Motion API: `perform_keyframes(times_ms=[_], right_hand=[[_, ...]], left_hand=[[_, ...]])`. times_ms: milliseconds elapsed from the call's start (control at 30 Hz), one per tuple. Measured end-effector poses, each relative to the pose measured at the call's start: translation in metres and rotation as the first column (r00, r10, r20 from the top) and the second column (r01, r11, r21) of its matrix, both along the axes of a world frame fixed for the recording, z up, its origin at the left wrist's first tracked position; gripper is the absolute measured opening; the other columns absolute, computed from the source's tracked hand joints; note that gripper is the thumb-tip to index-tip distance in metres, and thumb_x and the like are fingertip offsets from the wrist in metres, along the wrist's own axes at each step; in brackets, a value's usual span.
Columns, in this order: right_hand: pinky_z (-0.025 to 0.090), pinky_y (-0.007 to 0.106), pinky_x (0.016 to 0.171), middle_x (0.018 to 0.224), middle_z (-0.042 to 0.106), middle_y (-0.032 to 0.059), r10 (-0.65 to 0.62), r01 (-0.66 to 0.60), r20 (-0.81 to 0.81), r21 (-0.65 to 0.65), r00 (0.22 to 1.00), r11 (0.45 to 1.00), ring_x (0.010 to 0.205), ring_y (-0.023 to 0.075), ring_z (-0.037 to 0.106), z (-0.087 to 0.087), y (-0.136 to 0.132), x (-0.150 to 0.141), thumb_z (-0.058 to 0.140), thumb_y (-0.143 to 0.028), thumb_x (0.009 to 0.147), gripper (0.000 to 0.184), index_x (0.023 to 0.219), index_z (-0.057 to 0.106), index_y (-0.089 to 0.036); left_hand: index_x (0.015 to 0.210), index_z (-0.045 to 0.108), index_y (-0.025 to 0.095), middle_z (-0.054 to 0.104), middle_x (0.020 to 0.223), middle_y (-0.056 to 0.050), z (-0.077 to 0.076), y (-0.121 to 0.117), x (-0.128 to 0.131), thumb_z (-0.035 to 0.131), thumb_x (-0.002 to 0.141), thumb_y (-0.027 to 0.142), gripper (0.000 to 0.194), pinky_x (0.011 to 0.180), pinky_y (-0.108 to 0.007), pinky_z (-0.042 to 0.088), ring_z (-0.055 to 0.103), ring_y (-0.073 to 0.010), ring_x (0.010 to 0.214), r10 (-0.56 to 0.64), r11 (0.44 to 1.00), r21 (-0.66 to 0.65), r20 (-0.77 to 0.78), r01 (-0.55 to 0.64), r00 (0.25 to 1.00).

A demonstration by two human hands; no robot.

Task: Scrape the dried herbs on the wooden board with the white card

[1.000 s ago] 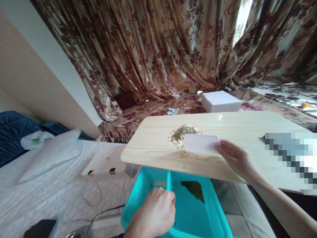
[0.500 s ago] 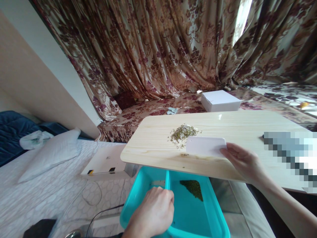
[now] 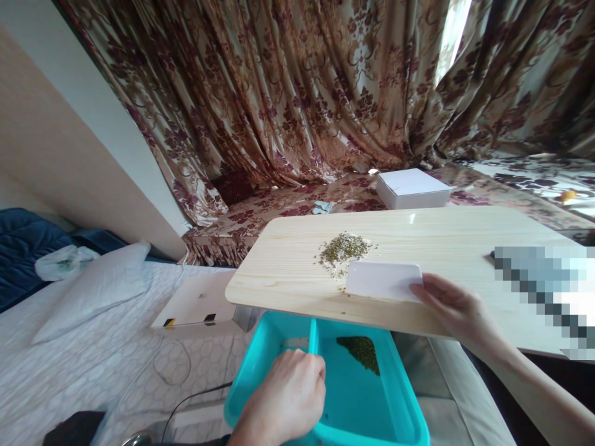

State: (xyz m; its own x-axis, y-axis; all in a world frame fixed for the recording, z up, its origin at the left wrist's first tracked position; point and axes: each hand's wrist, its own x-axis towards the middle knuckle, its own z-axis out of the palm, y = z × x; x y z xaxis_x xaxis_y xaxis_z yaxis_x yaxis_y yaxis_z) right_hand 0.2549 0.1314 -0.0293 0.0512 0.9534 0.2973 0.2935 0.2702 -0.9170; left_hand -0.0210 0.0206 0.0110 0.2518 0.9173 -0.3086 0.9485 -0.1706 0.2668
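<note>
My right hand [image 3: 453, 303] grips the right end of a thin white rectangular plate [image 3: 383, 280], its thumb on top. The plate lies close to the wooden tabletop [image 3: 279, 272], just in front of a loose pile of mixed green beans and white grains [image 3: 344, 248]. A few stray beans sit by its left end. My left hand [image 3: 292, 393] is closed in a fist above the divider of a turquoise bin [image 3: 395, 384]; what its fingers hold, if anything, is hidden. Green beans [image 3: 362, 353] are heaped in the bin's right compartment, and a few pale grains show in the left one.
The bin stands below the table's near edge. A pixelated device [image 3: 539, 285] lies on the table's right side. Behind the table is a white box [image 3: 413, 186] on a patterned ledge. To the left, a bed holds a pillow [image 3: 100, 291], a flat white box [image 3: 198, 300] and cables.
The right hand has drawn the white plate slightly toward me and a little left, away from the pile. My left hand stays at the bin's divider.
</note>
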Motion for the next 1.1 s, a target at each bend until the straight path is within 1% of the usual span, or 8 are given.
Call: perform_keyframes(times_ms=[100,267,333,500,600,833,933,1100], right_hand=[[0.055,0.033,0.072,0.085,0.074,0.0054,0.068,-0.068,0.002,-0.032,0.998,0.997,0.083,0.0255,0.067,0.0,-0.006,-0.002,0.066,-0.054,0.068,0.037,0.087,0.07,-0.022],[0.056,0.03,0.069,0.087,0.074,0.0053,0.209,-0.209,-0.003,-0.095,0.978,0.973,0.08,0.0228,0.067,-0.001,-0.014,-0.002,0.066,-0.048,0.072,0.035,0.094,0.07,-0.021],[0.056,0.03,0.069,0.084,0.074,0.005,0.189,-0.19,-0.022,-0.084,0.982,0.978,0.078,0.0224,0.068,0.0,-0.012,-0.002,0.068,-0.048,0.07,0.034,0.09,0.071,-0.021],[0.057,0.031,0.071,0.074,0.074,0.0028,0.025,-0.025,-0.106,0.005,0.994,1.0,0.075,0.0221,0.069,0.006,0.003,-0.007,0.071,-0.056,0.06,0.037,0.077,0.07,-0.023],[0.057,0.032,0.07,0.072,0.073,0.0024,0.007,-0.006,-0.112,0.012,0.994,1.0,0.073,0.0221,0.069,0.008,0.01,-0.012,0.071,-0.059,0.058,0.039,0.076,0.069,-0.024],[0.057,0.031,0.066,0.075,0.074,0.0036,0.033,-0.032,-0.073,0.017,0.997,0.999,0.072,0.0222,0.069,0.006,0.013,-0.019,0.069,-0.058,0.061,0.039,0.076,0.069,-0.022],[0.056,0.03,0.064,0.075,0.074,0.0035,0.049,-0.049,-0.066,-0.005,0.997,0.999,0.071,0.0219,0.068,0.007,0.01,-0.019,0.069,-0.058,0.061,0.04,0.075,0.069,-0.021],[0.055,0.029,0.066,0.076,0.074,0.0028,0.212,-0.215,-0.037,-0.111,0.977,0.97,0.073,0.0219,0.067,0.021,-0.004,-0.015,0.07,-0.053,0.064,0.034,0.076,0.072,-0.021]], left_hand=[[0.077,0.066,0.023,0.07,0.083,-0.003,0.0,-0.001,0.0,0.037,0.083,0.018,0.029,0.065,-0.03,0.038,0.061,-0.0231,0.08,-0.003,1.0,-0.003,-0.005,0.003,1.0],[0.077,0.066,0.023,0.07,0.081,-0.003,0.0,-0.001,-0.001,0.038,0.081,0.017,0.029,0.063,-0.03,0.038,0.062,-0.0226,0.079,0.0,1.0,-0.006,-0.006,0.0,1.0],[0.076,0.066,0.023,0.07,0.08,-0.003,0.0,-0.001,-0.001,0.037,0.082,0.017,0.029,0.063,-0.03,0.038,0.062,-0.0225,0.078,-0.006,1.0,0.001,-0.005,0.006,1.0],[0.077,0.066,0.023,0.07,0.081,-0.003,-0.001,-0.001,-0.001,0.037,0.083,0.018,0.03,0.063,-0.029,0.038,0.062,-0.0228,0.079,0.0,1.0,0.01,-0.006,0.0,1.0],[0.077,0.066,0.023,0.07,0.081,-0.004,-0.001,-0.001,-0.001,0.037,0.083,0.018,0.03,0.064,-0.029,0.038,0.062,-0.0227,0.079,0.002,1.0,0.001,-0.006,-0.002,1.0],[0.079,0.067,0.022,0.07,0.083,-0.004,0.001,-0.001,0.0,0.037,0.083,0.017,0.031,0.066,-0.029,0.039,0.062,-0.0226,0.081,0.004,0.999,-0.04,-0.019,-0.004,1.0],[0.081,0.067,0.021,0.07,0.084,-0.005,0.004,-0.001,0.001,0.036,0.083,0.016,0.032,0.067,-0.028,0.04,0.062,-0.022,0.082,0.004,0.998,-0.057,-0.027,-0.006,1.0],[0.081,0.067,0.021,0.07,0.084,-0.005,0.006,-0.001,0.001,0.035,0.084,0.017,0.032,0.067,-0.03,0.04,0.061,-0.0232,0.083,0.003,0.999,-0.046,-0.023,-0.004,1.0]])
